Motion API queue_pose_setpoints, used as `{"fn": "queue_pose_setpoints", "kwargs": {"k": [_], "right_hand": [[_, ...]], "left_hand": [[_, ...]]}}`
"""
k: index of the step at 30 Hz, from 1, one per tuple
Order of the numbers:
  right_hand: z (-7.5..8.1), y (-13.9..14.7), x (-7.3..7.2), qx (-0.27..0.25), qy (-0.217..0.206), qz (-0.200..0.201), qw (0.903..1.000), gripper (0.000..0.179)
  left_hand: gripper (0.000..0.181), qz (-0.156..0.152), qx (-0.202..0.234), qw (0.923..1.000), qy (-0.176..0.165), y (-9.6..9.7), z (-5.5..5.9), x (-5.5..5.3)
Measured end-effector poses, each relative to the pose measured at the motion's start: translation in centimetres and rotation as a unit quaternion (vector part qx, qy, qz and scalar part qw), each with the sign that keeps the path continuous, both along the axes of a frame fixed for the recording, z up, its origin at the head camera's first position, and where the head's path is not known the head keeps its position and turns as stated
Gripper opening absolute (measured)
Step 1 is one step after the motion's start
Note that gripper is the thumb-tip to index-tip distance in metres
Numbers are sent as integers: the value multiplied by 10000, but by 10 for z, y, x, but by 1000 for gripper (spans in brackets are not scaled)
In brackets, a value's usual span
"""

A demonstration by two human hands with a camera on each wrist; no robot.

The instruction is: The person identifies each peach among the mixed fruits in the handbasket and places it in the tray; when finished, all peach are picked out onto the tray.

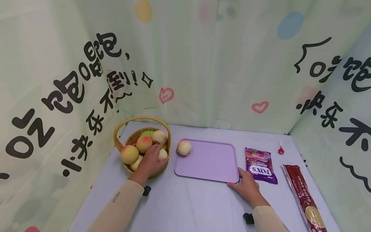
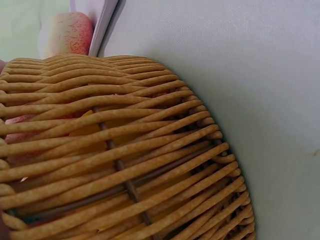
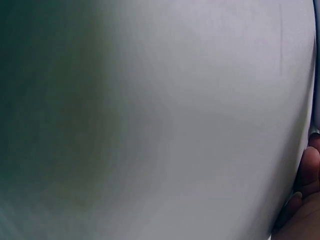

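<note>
In the head view my left hand (image 1: 151,158) reaches into a wicker basket (image 1: 157,174), its fingers and thumb around a pale peach (image 1: 163,154) near the right rim. More peaches (image 1: 129,154) lie heaped around that hand. My right hand (image 1: 247,185) holds the near right corner of a lilac tray (image 1: 205,162), thumb at the front edge and fingers along the side. On the tray's far left corner sits one pale peach (image 1: 184,148) with a pink blush. The basket's woven side (image 2: 115,150) fills much of the left wrist view and hides most of the fruit.
Right of the tray lies a purple Fox's Berries candy bag (image 1: 261,166). Beyond it are a red lollipop (image 1: 280,149) and a long red spaghetti packet (image 1: 304,198). The basket's tall handle (image 1: 142,118) arches over the fruit. A printed curtain (image 1: 203,80) hangs behind the white-covered table (image 1: 200,206).
</note>
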State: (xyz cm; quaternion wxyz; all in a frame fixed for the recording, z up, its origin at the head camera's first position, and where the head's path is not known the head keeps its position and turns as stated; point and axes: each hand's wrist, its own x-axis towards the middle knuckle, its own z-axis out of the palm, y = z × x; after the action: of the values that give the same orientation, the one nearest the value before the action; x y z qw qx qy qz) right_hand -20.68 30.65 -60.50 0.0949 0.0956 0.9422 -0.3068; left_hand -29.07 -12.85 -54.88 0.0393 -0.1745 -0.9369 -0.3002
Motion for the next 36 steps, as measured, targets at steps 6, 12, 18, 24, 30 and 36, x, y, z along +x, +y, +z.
{"fn": "queue_pose_setpoints", "kwargs": {"k": [6,12,18,24,30,36], "right_hand": [[0,0,1,18,1,19,10000,109],[-2,1,-1,8,42,16,10000,109],[-4,2,-1,-2,23,36,10000,113],[-5,3,-2,-35,3,34,10000,112],[-5,4,-1,5,39,61,10000,113],[-8,5,-2,13,67,81,9999,114]], "left_hand": [[71,40,-31,9998,-194,1,3,0],[68,20,-112,9991,-406,-1,3,0],[68,-42,-108,9989,-460,-4,2,-1],[69,-111,-131,9984,-546,-5,2,-2],[67,-85,-239,9985,-486,-2,0,-5],[60,-46,-185,9994,-293,2,-5,-6]]}}
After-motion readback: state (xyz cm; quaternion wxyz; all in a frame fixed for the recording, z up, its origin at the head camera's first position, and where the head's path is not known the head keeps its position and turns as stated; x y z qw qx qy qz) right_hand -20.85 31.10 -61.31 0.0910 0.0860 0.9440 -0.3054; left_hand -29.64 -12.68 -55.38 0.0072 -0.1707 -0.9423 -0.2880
